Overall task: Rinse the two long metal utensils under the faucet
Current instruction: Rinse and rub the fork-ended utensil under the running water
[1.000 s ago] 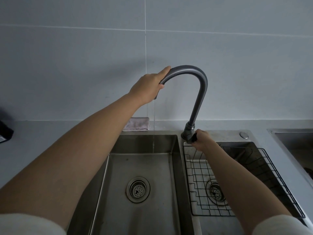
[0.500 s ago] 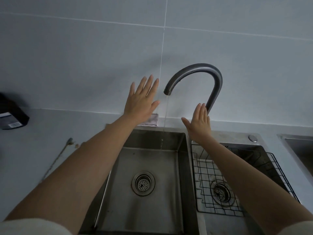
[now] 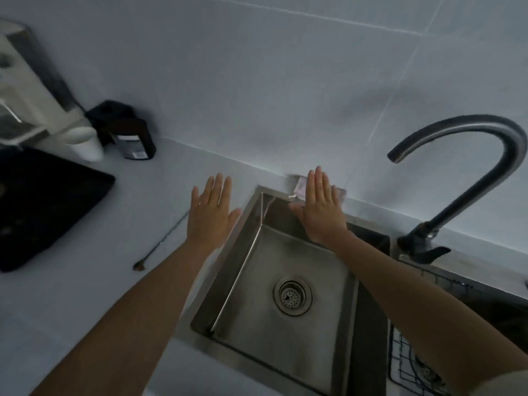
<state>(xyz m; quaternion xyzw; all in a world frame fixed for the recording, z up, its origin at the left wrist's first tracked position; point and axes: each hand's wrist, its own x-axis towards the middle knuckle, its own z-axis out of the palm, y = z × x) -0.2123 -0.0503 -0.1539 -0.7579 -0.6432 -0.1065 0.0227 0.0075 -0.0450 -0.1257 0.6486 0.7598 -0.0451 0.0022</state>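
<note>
A long thin metal utensil (image 3: 160, 244) lies on the grey counter left of the sink, its small head near me and its far end hidden under my left hand. My left hand (image 3: 213, 210) hovers flat and open over the counter beside the sink's left rim, holding nothing. My right hand (image 3: 320, 208) is flat and open above the back of the steel sink (image 3: 323, 347). The dark curved faucet (image 3: 480, 155) stands to the right, spout over the sink's right side; I cannot tell if water runs. Only one utensil is visible.
A black tray (image 3: 43, 207) lies on the counter at the left. Behind it stand a white appliance (image 3: 31, 90) and a dark bottle (image 3: 134, 135). A folded cloth (image 3: 341, 192) rests at the wall behind the sink. A wire rack (image 3: 411, 367) sits in the right basin.
My view has swung left. Both hands let go of the faucet, opened flat and moved left, away from the spout; the left hand is now over the counter by the utensil.
</note>
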